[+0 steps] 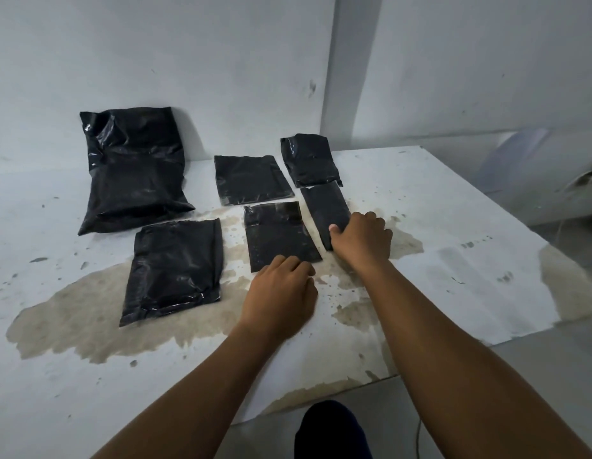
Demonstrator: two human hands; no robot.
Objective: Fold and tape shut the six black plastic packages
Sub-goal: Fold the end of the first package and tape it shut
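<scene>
Several black plastic packages lie on a white stained table (453, 226). The largest package (132, 170) leans against the wall at the back left. A medium one (175, 270) lies in front of it. A flat package (251, 178) sits at the back centre, with a small wrinkled one (309, 160) to its right. My left hand (281, 293) rests with curled fingers on the near edge of the centre package (278, 233). My right hand (362, 238) grips the near end of a narrow folded package (326, 207), thumb on top.
A brown stain spreads over the table around the packages. The table's right edge and front right corner drop off to a grey floor. A white wall stands close behind. A dark knee (331, 432) shows below the table edge.
</scene>
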